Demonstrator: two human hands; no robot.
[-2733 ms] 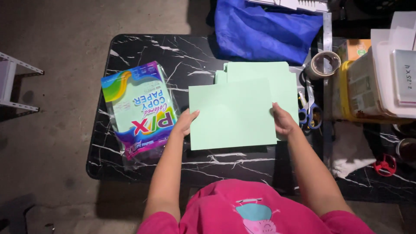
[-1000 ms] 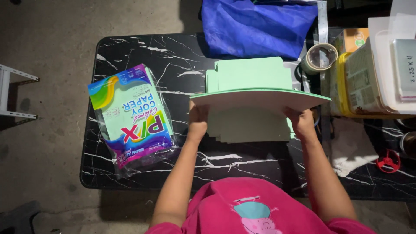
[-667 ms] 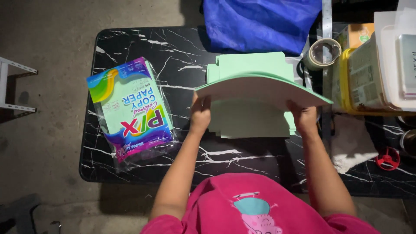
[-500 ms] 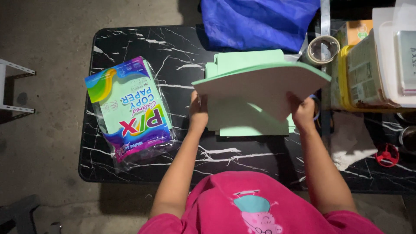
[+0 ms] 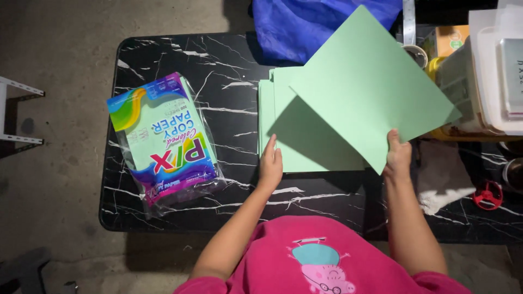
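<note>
Your right hand (image 5: 397,158) pinches the near corner of a single sheet of light green paper (image 5: 370,81), thumb on top and fingers behind it, and holds it lifted clear of the table and turned at an angle, so it reads as a tilted, flat rectangle with crisp edges and a matte face. It casts a soft shadow on the stack of green sheets (image 5: 297,136) lying below it. Your left hand (image 5: 271,163) is open, fingers stretched flat, resting on the stack's near left corner; it grips nothing. The stack lies slightly fanned, its left edges stepped.

The stack sits on a black table (image 5: 180,54) with a glossy, marble-like top veined in white. To the left of the stack, apart from it, lies an opened pack of coloured paper (image 5: 163,141) in crinkled, shiny plastic wrap with rainbow print. At the far edge a rumpled blue cloth bag (image 5: 305,22) slumps. To your right, clear plastic boxes (image 5: 485,76) stand stacked.
</note>
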